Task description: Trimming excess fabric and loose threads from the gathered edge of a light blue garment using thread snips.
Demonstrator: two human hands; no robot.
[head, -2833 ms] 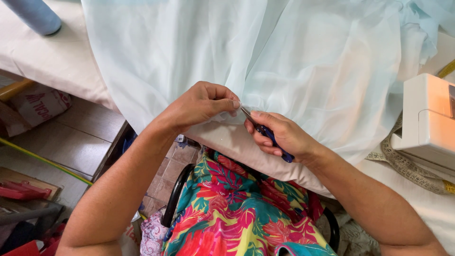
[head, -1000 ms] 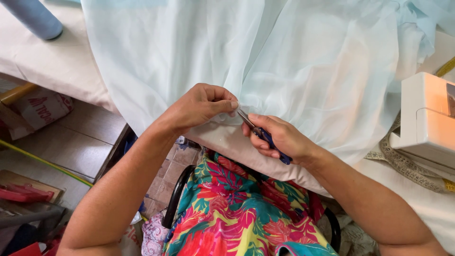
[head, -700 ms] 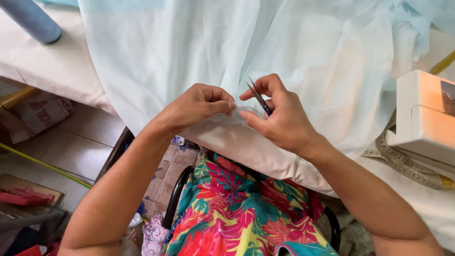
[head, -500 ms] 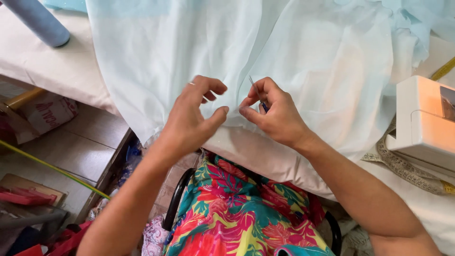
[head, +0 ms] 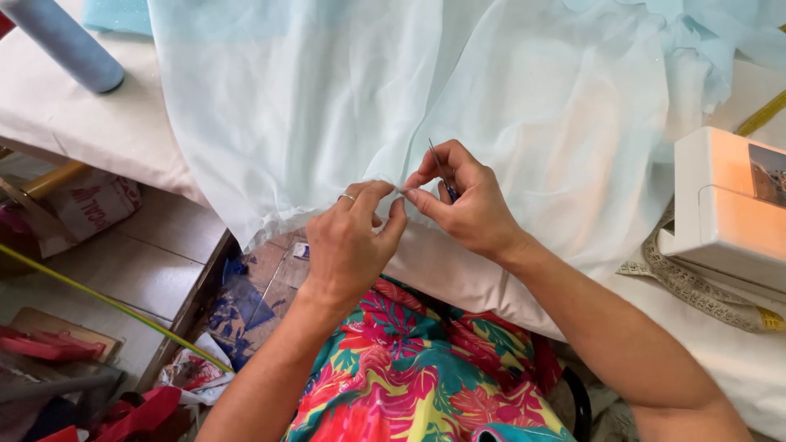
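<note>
Sheer fabric (head: 344, 106) hem (table-edge overhang) pinched by left hand (head: 348, 245), right hand (head: 463, 205).

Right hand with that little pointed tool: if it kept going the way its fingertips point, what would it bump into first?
Probably the left hand: the right hand points its fingertips at it, already pinching the pale blue fabric between them.

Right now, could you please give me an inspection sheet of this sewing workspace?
Surface: white padded table, mostly draped.
Job's things: pale blue sheer fabric, its lower edge pinched by both hands; small blue-handled pointed tool in the right hand.
Clutter: measuring tape, blue thread cone.
Grippers: left hand and right hand, fingers meeting at the fabric edge.
Cables: nothing seen.
Surroundings: white sewing machine, tiled floor with scraps and bags.
</note>
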